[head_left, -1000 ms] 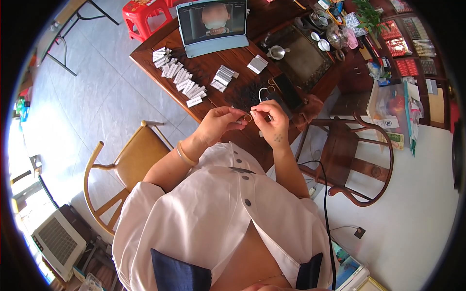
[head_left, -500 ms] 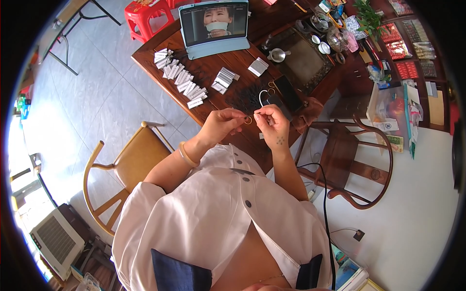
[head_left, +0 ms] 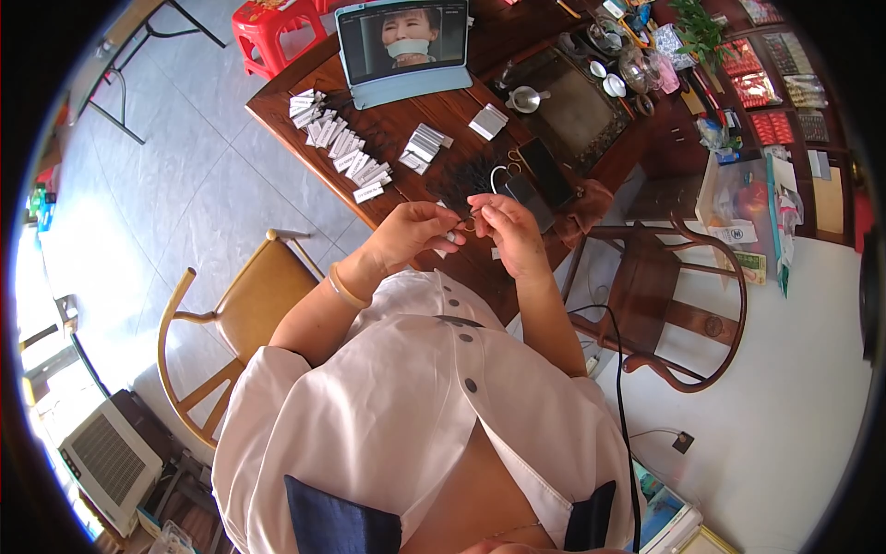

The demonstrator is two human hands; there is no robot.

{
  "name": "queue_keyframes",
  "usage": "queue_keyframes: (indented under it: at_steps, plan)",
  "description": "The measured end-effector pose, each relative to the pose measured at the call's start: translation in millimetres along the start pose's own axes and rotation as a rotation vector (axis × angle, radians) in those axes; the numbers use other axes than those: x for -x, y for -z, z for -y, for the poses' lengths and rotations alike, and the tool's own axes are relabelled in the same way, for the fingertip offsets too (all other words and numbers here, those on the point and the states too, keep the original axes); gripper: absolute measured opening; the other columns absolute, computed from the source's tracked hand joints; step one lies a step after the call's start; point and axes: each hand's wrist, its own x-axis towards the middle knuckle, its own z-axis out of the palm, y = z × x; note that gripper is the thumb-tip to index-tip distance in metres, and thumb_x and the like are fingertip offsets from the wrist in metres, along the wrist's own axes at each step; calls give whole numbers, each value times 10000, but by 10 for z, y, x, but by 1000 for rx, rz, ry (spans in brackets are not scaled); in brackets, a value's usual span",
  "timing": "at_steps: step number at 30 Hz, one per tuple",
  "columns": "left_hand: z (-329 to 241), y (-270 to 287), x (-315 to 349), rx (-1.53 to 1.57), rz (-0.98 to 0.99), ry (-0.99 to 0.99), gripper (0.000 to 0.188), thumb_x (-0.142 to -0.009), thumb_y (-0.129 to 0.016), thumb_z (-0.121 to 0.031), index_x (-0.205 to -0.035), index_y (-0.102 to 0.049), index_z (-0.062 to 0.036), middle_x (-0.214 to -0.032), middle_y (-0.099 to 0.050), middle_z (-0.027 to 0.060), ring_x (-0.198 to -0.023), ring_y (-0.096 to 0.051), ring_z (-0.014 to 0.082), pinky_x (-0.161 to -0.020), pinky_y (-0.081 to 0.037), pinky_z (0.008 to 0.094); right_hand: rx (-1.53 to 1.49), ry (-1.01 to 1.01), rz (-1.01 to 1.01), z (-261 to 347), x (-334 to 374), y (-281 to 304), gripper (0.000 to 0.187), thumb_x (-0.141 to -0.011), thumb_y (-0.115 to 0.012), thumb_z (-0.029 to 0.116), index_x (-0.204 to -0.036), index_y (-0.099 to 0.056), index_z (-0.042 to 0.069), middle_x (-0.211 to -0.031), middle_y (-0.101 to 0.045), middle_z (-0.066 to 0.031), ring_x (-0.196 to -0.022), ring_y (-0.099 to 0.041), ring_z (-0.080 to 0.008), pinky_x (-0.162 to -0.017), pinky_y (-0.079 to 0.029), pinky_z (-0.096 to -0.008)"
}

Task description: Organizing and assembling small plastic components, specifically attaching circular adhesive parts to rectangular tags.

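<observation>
Over the table's near edge, my left hand [head_left: 415, 231] is closed in a pinch on a thin golden loop [head_left: 470, 224]. Close beside it, my right hand [head_left: 510, 233] has thumb and forefinger pressed together at the loop's upper side; whatever lies between those fingertips is too small to make out. Just beyond the hands lies a tangle of thin black cords [head_left: 459, 177]. Grey-and-white tags [head_left: 426, 148] sit in a neat row past the cords, and a smaller stack of tags [head_left: 487, 121] lies to their right. Many overlapping tags [head_left: 346, 152] run along the table's left side.
A tablet [head_left: 403, 51] in a light blue case stands at the back. Right of the cords are a dark phone [head_left: 545, 172], a black box-like device [head_left: 530, 202] and a tea tray [head_left: 577, 106]. Chairs flank me: yellow-seated [head_left: 268, 291] left, dark wooden [head_left: 637, 291] right.
My right hand has turned and shifted slightly left, its fingertips now meeting the loop. My left hand has stayed close to its place, and the loop shows less between the fingers.
</observation>
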Motion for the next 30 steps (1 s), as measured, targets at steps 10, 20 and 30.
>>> queue_keyframes:
  at_steps: [10,20,30]
  plan:
    - [48,32,-29,-244,-37,-8,235,-929,-599,-169,-1076,-647,9,-879,-667,51,-748,-632,106,-653,-520,228,243,128,6,-111,3,-95,142,-909,-633,123,-975,-677,5,-911,-676,-47,-754,-596,-84,-662,-480,-212]
    - [94,33,-27,-507,-105,-142,239,-938,-564,-151,-1070,-633,35,-863,-661,67,-738,-634,114,-630,-532,243,390,175,-93,-190,8,-122,157,-944,-582,146,-935,-644,2,-850,-651,-45,-681,-555,-78,-648,-467,-213]
    - [31,74,-17,28,6,41,220,-950,-535,-104,-1068,-595,71,-1020,-648,141,-880,-662,204,-788,-557,300,195,3,3,-110,-43,-37,161,-942,-576,129,-981,-647,-10,-967,-655,-59,-748,-578,-86,-699,-495,-229]
